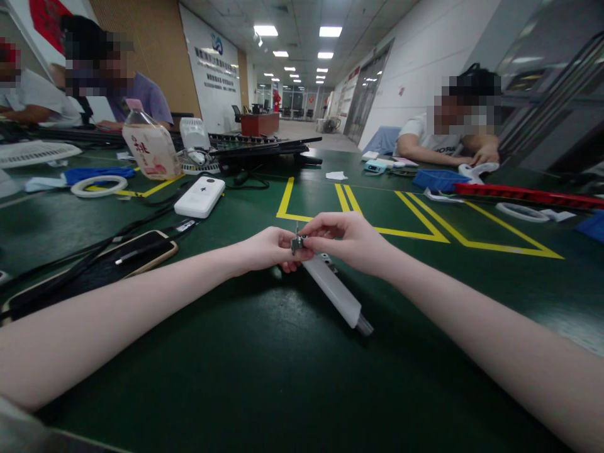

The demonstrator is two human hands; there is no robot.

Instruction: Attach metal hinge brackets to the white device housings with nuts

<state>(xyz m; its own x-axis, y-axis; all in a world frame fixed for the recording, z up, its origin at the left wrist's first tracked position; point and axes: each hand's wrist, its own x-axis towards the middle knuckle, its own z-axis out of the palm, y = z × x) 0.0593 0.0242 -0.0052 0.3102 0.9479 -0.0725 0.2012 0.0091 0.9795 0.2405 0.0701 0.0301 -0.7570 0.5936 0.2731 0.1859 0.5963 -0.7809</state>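
Observation:
Near the middle of the view, my left hand [271, 250] and my right hand [353, 242] meet, both with closed fingers. Between their thumbs and fingertips is a small silvery metal part [298, 243] with a thin pin pointing up; its exact kind cannot be made out. From beneath the hands a long white stick-shaped piece [333, 286] slants toward the lower right, ending in a grey tip [365, 325]. Its upper end is hidden by my fingers, so I cannot tell whether it is held or lies on the green table [264, 377]. A small metallic bit [327, 261] shows beside it.
Left of my hands are a white power bank [200, 197], a phone [136, 258] with black straps, a tape roll [99, 185] and a drink bottle [150, 141]. Black flat pieces [268, 151] lie beyond. A blue tray [436, 179] and red strip [528, 194] are right. Co-workers sit across.

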